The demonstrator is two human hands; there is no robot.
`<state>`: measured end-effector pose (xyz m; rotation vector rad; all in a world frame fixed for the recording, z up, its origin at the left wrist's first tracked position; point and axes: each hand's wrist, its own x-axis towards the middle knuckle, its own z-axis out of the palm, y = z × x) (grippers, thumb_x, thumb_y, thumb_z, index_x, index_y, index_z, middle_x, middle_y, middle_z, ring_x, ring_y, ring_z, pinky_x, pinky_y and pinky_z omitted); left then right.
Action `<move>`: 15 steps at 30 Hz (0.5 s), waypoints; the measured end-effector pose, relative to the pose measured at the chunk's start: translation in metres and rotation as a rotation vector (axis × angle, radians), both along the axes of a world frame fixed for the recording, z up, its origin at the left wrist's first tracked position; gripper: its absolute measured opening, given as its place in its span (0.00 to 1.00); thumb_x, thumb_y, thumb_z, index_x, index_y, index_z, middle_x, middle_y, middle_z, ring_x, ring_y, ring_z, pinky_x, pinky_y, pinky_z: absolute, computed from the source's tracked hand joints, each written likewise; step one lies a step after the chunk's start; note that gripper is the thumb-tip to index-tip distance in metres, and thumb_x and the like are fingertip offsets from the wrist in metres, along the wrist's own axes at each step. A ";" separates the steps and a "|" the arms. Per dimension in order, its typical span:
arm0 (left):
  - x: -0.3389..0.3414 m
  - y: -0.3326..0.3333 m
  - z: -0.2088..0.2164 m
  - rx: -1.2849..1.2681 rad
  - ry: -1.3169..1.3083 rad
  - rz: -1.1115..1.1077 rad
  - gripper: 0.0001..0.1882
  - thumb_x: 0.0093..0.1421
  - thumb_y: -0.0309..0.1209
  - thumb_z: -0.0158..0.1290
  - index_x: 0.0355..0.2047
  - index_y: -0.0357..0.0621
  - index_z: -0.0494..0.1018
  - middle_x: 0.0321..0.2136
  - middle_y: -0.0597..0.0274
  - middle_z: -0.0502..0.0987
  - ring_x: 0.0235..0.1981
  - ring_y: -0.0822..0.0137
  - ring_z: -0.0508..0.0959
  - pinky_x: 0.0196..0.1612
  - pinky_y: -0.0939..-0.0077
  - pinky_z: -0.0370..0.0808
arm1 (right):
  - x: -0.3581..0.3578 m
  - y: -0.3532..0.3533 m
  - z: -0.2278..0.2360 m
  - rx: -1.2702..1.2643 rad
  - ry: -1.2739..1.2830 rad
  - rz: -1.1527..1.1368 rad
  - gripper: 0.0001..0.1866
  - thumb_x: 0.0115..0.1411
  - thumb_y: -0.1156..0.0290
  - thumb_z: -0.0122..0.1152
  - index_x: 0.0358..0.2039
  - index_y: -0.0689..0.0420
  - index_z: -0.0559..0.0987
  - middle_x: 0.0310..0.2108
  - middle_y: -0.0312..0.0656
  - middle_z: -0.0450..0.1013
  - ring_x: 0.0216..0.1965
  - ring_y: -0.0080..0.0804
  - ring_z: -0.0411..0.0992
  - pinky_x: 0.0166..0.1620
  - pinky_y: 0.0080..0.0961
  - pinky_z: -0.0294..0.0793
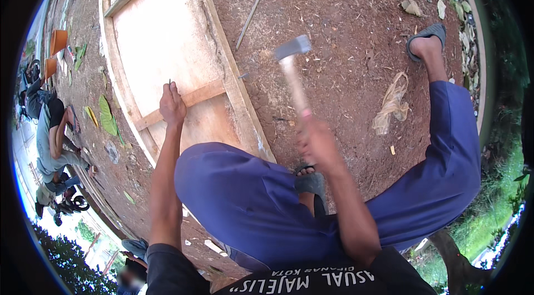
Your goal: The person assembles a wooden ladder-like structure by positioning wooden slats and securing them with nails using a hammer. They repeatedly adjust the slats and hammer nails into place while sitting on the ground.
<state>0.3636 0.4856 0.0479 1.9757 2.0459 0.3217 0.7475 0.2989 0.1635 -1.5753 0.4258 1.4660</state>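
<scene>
My right hand (318,142) is wrapped round the wooden handle of a hammer (295,83). Its grey metal head is raised over the soil and smeared by motion. My left hand (173,105) is closed in a pinch at the crosspiece (203,95) of a wooden panel. From between its fingertips pokes a thin dark nail (169,81), mostly hidden by the fingers. The panel, a pale sheet (158,45) edged with wooden strips (214,22), lies on the ground in front of my bent left knee.
A thin stick (248,21) lies right of the panel. Near my right foot (427,45) is a crumpled plastic bag (392,103). Left of the panel are large green leaves (107,116), orange pots (58,42) and seated people (50,134). Leaf litter lines the right edge.
</scene>
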 end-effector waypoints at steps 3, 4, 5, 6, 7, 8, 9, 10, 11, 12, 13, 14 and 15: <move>-0.007 -0.002 0.005 -0.009 0.040 0.037 0.21 0.75 0.46 0.37 0.36 0.43 0.69 0.22 0.47 0.75 0.26 0.44 0.76 0.31 0.50 0.68 | 0.081 0.002 0.013 0.317 -0.199 -0.404 0.25 0.76 0.45 0.34 0.31 0.53 0.65 0.16 0.27 0.60 0.11 0.16 0.58 0.12 0.17 0.62; -0.001 -0.001 0.005 -0.006 0.030 0.030 0.21 0.75 0.46 0.37 0.36 0.43 0.69 0.22 0.47 0.75 0.26 0.44 0.76 0.31 0.50 0.68 | 0.072 0.005 0.005 0.268 -0.291 -0.513 0.25 0.76 0.45 0.34 0.31 0.51 0.65 0.17 0.27 0.60 0.12 0.16 0.57 0.13 0.17 0.62; 0.008 0.001 0.002 -0.002 0.021 0.022 0.21 0.75 0.46 0.37 0.36 0.43 0.69 0.22 0.47 0.75 0.26 0.44 0.77 0.31 0.50 0.69 | 0.051 0.009 -0.010 0.217 -0.384 -0.620 0.25 0.76 0.45 0.34 0.31 0.50 0.66 0.17 0.28 0.60 0.12 0.17 0.57 0.13 0.18 0.62; 0.014 0.005 0.001 0.011 0.013 0.019 0.21 0.75 0.46 0.37 0.37 0.44 0.69 0.22 0.47 0.76 0.27 0.44 0.77 0.31 0.50 0.69 | 0.031 0.015 -0.025 0.173 -0.471 -0.724 0.24 0.76 0.44 0.34 0.31 0.49 0.66 0.17 0.28 0.60 0.13 0.18 0.57 0.14 0.19 0.62; 0.007 0.002 0.002 0.010 0.020 0.025 0.21 0.75 0.47 0.37 0.37 0.44 0.69 0.22 0.47 0.76 0.27 0.44 0.77 0.31 0.50 0.69 | 0.019 0.018 -0.033 0.121 -0.543 -0.814 0.24 0.76 0.44 0.34 0.31 0.48 0.66 0.17 0.28 0.60 0.13 0.19 0.57 0.15 0.20 0.61; 0.001 -0.001 0.003 0.008 0.026 0.030 0.21 0.75 0.47 0.37 0.37 0.43 0.69 0.22 0.47 0.76 0.27 0.44 0.77 0.31 0.50 0.69 | 0.016 0.014 -0.036 0.104 -0.459 -0.705 0.24 0.75 0.44 0.35 0.31 0.48 0.66 0.16 0.28 0.60 0.13 0.18 0.57 0.14 0.19 0.60; -0.001 -0.001 0.002 0.003 0.020 0.026 0.21 0.75 0.47 0.37 0.37 0.43 0.69 0.22 0.47 0.76 0.27 0.44 0.77 0.31 0.50 0.69 | 0.014 0.009 -0.032 0.086 -0.390 -0.603 0.24 0.75 0.45 0.36 0.30 0.49 0.67 0.16 0.28 0.60 0.12 0.17 0.57 0.13 0.19 0.60; -0.002 -0.003 0.002 -0.005 0.012 0.017 0.21 0.75 0.47 0.37 0.36 0.43 0.69 0.22 0.47 0.76 0.27 0.44 0.77 0.31 0.50 0.68 | 0.014 0.003 -0.026 0.069 -0.321 -0.503 0.24 0.75 0.45 0.37 0.30 0.49 0.67 0.16 0.27 0.60 0.12 0.17 0.57 0.12 0.18 0.59; -0.003 -0.007 0.002 -0.012 0.003 0.006 0.21 0.75 0.47 0.37 0.36 0.43 0.69 0.22 0.47 0.76 0.27 0.44 0.77 0.31 0.50 0.68 | 0.014 -0.004 -0.019 0.052 -0.252 -0.403 0.24 0.75 0.45 0.38 0.30 0.50 0.67 0.16 0.27 0.60 0.12 0.16 0.57 0.11 0.17 0.58; 0.003 0.002 0.003 0.019 -0.014 0.006 0.21 0.75 0.47 0.37 0.36 0.43 0.69 0.22 0.46 0.76 0.26 0.44 0.77 0.31 0.49 0.68 | 0.024 0.001 -0.014 0.074 -0.184 -0.297 0.24 0.75 0.45 0.39 0.29 0.50 0.67 0.16 0.27 0.60 0.11 0.15 0.57 0.10 0.17 0.57; -0.002 -0.005 0.002 0.002 0.004 0.018 0.21 0.75 0.47 0.37 0.36 0.43 0.69 0.22 0.46 0.76 0.26 0.44 0.77 0.31 0.50 0.68 | 0.027 -0.008 -0.005 0.043 -0.117 -0.190 0.24 0.75 0.46 0.40 0.29 0.51 0.67 0.16 0.26 0.60 0.11 0.14 0.56 0.09 0.16 0.56; -0.010 -0.010 0.003 -0.015 0.023 0.030 0.21 0.75 0.46 0.37 0.36 0.43 0.69 0.22 0.46 0.76 0.26 0.44 0.77 0.31 0.50 0.68 | 0.032 -0.014 0.005 0.010 -0.048 -0.083 0.24 0.75 0.46 0.41 0.29 0.52 0.67 0.15 0.26 0.60 0.10 0.13 0.56 0.08 0.15 0.56; -0.011 -0.002 0.002 0.002 0.030 0.041 0.21 0.75 0.46 0.37 0.35 0.43 0.69 0.22 0.46 0.76 0.26 0.44 0.77 0.31 0.50 0.68 | 0.058 -0.001 0.016 0.102 -0.218 -0.327 0.26 0.74 0.43 0.40 0.29 0.52 0.67 0.16 0.25 0.58 0.10 0.11 0.54 0.07 0.12 0.56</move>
